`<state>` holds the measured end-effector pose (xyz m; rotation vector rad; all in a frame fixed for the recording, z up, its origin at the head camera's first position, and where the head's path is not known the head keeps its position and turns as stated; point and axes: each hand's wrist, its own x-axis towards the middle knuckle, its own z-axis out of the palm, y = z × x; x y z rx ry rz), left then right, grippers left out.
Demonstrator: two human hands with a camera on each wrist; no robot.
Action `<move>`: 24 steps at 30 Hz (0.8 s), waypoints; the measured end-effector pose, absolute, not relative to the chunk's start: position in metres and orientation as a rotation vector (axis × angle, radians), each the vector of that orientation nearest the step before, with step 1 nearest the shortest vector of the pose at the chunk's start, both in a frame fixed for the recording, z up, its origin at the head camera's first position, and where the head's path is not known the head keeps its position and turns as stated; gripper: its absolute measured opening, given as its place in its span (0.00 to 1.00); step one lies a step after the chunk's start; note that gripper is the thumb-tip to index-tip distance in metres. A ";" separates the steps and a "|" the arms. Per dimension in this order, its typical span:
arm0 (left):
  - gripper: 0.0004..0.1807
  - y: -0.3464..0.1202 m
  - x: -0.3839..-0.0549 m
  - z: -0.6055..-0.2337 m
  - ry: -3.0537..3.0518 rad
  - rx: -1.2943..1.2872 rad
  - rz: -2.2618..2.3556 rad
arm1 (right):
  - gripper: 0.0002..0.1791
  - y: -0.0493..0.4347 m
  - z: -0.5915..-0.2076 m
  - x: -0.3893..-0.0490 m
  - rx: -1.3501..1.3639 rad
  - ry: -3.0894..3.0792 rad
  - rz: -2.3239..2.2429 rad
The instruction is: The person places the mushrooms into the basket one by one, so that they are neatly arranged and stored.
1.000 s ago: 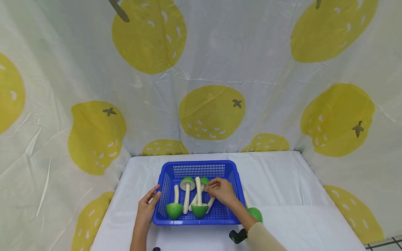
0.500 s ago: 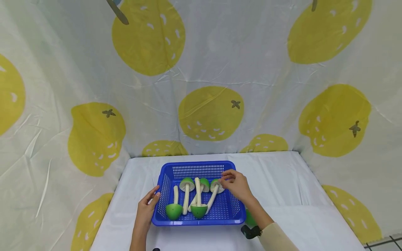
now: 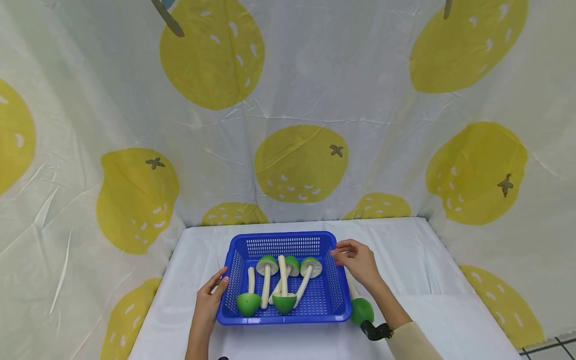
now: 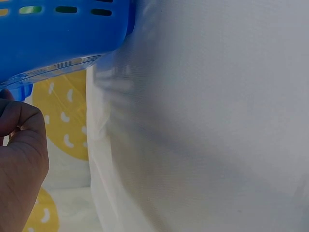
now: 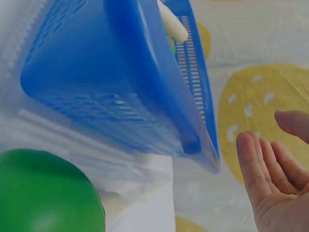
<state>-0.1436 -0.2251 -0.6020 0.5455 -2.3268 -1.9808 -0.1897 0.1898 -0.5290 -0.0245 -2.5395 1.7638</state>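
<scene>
Several toy mushrooms with green caps and off-white stems lie in a blue plastic basket [image 3: 310, 318]. At the right inside is one mushroom [image 3: 310, 268], its cap toward the far side. My left hand [image 3: 208, 303] holds the basket's left rim; in the left wrist view its fingertips are partly hidden at that rim. My right hand [image 3: 357, 262] hovers by the basket's upper right rim with nothing in it. In the right wrist view its fingers [image 5: 263, 169] are extended and the thumb stands apart. Another mushroom [image 3: 362, 311] lies outside, right of the basket.
The basket stands on a table under a white cloth [image 3: 432, 320]. A hanging curtain with yellow fruit prints [image 3: 301, 163] encloses the back and sides. A black wrist camera mount [image 3: 376, 330] sits on the right wrist, near the outside mushroom's cap.
My right hand has let go of the rightmost mushroom in the basket and moved right, out past the rim. That mushroom now lies fully visible. The left hand has stayed at the rim.
</scene>
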 end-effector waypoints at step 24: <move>0.30 -0.225 -0.143 -0.602 -2.324 0.546 -1.993 | 0.21 0.234 -0.539 -0.184 -0.101 -2.553 1.698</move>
